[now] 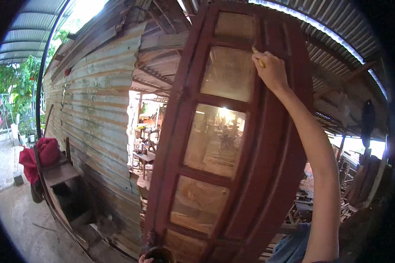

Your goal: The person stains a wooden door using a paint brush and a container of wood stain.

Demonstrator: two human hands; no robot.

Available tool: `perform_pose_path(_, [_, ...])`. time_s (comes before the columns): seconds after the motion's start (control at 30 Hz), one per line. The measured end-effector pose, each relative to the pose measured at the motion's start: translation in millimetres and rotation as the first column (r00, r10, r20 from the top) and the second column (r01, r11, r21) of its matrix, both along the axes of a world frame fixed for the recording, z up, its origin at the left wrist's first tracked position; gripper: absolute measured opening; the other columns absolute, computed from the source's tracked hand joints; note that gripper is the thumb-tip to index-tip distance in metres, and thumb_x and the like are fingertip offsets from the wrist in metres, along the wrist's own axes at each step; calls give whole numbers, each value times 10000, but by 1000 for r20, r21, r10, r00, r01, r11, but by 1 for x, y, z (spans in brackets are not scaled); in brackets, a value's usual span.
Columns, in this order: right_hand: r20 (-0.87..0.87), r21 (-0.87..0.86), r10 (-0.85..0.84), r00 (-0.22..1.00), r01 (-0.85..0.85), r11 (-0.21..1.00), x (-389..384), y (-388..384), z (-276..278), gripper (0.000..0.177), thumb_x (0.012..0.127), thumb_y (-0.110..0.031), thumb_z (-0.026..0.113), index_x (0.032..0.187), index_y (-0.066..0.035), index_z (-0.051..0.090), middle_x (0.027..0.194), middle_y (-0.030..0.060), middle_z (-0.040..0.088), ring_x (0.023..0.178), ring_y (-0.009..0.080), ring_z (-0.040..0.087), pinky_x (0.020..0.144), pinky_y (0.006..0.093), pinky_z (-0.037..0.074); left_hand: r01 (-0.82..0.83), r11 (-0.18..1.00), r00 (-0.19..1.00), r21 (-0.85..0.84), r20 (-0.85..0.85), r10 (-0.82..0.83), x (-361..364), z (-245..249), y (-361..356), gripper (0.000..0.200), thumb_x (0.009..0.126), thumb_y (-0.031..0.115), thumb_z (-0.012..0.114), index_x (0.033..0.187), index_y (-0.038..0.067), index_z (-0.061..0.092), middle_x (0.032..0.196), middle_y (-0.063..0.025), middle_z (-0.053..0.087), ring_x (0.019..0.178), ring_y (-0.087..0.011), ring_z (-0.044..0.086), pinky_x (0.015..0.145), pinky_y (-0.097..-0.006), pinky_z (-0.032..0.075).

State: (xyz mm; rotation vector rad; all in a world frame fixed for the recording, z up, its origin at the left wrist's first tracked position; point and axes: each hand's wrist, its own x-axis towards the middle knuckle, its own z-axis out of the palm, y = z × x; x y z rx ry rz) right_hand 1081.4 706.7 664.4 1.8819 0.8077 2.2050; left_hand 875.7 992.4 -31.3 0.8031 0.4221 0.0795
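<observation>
A tall dark-red door with several glass panes [263, 131] stands upright in front of me. My right hand [271, 68] is raised near its upper part, closed round a yellowish handle [261, 63]. The tip of the tool touches the frame at the right edge of the second pane [228, 72]. Low in the view, my left hand [146, 259] shows only in part, with its fingers at the side of a dark round container [159, 255] close to the foot of the door.
A rusty corrugated metal wall [96, 87] runs along the left. Red cloth [41, 158] lies on a wooden piece of furniture [60, 174] at the left. Behind the door are a small table [145, 156] and, at the right, stacked wood [364, 175].
</observation>
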Motion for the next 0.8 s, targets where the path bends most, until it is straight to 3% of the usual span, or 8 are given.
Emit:
perform_pose_path(0.07, [26,53,-12,1000,11,999,-1,27,8,173,921,-238,567,961,-113,680,851,178,646,801,381,657,713,483,526,18,997,998,-77,-50,-22,2,10,21,566,904,214,623,1425,190,405,1364,-127,498,1163,-318,556,771,-463,553])
perform_pose_path(0.2, [103,98,106,989,-116,988,10,56,38,176,916,-239,554,910,-100,662,847,187,645,852,384,659,736,507,521,51,997,999,53,-1,-51,28,19,68,555,906,176,621,1421,161,415,1353,-129,512,1180,-313,548,843,-461,549])
perform_pose_path(0.27, [42,89,-102,994,98,991,22,79,32,169,918,-223,556,875,-85,645,828,171,648,850,372,665,728,502,524,76,997,997,31,-2,-76,34,18,82,552,906,175,621,1419,159,418,1352,-129,513,1182,-312,548,847,-461,548])
perform_pose_path(0.47, [-154,-122,-70,986,51,991,19,168,-8,135,924,-186,555,913,-94,654,888,143,650,823,364,661,712,484,528,134,991,990,-26,-32,-134,26,9,117,546,904,174,621,1413,152,425,1349,-128,516,1187,-310,545,859,-460,545])
perform_pose_path(0.53, [57,-237,95,994,-79,968,38,170,32,142,929,-174,547,980,-131,672,924,142,644,840,363,658,718,478,525,138,990,990,-40,-22,-138,31,9,129,543,904,173,621,1411,150,427,1348,-127,517,1189,-309,544,863,-460,544])
perform_pose_path(0.6, [69,-289,151,986,-125,949,52,174,58,155,926,-172,557,1009,-151,687,916,135,640,852,353,657,726,464,526,141,988,990,-58,-13,-142,34,9,137,541,904,173,621,1409,148,430,1347,-127,518,1191,-309,543,867,-460,543])
perform_pose_path(0.67, [-5,-213,-144,990,140,967,69,182,72,165,930,-234,601,1002,-116,691,981,104,659,930,329,652,807,430,532,137,988,990,-76,-8,-138,35,8,144,539,903,172,621,1407,146,432,1346,-127,519,1193,-308,542,871,-460,542])
perform_pose_path(0.8, [-6,-217,-246,969,239,946,79,195,68,158,920,-229,605,989,-115,691,990,106,656,923,335,653,803,438,532,128,987,991,-93,-35,-132,20,3,171,535,903,172,622,1403,142,437,1344,-126,521,1197,-307,541,879,-459,540])
